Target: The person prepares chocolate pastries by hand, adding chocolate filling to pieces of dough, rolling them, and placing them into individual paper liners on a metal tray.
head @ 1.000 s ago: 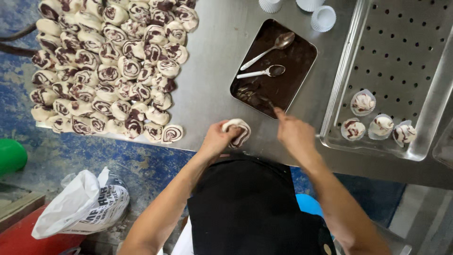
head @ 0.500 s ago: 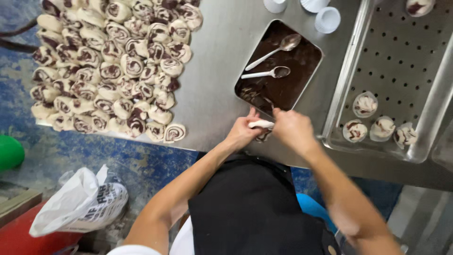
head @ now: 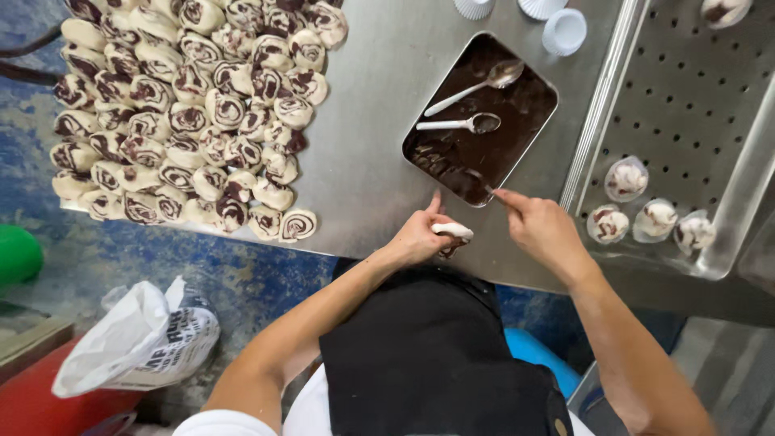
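The left hand (head: 416, 238) sits at the lower middle of the frame, just over the near edge of the steel worktop (head: 363, 153). Its fingers are curled closed around a pale piece of dough (head: 452, 232), which pokes out to the right of the hand with a dark streak of filling on its underside; the thumb points up toward the tin.

The right hand (head: 545, 230) is just to the right of it, the two hands close but not touching. Its fingers are pinched together on a thin tool (head: 490, 190) whose tip reaches the near corner of the rectangular tin of chocolate filling (head: 484, 121). What kind of tool it is I cannot tell, as only the tip shows past the fingertips.

Two spoons lie in the tin, a larger spoon (head: 476, 85) toward the upper end and a smaller spoon (head: 460, 123) below it, both handles pointing left.

A big heap of swirled dough rolls (head: 194, 105) fills the upper left of the frame. At the right stands a perforated metal tray (head: 686, 89) with four filled pieces (head: 650, 214) in paper cups along its near side. Empty white paper cups (head: 563, 31) stand at the top edge. On the blue floor at lower left lies a crumpled white plastic bag (head: 137, 339).
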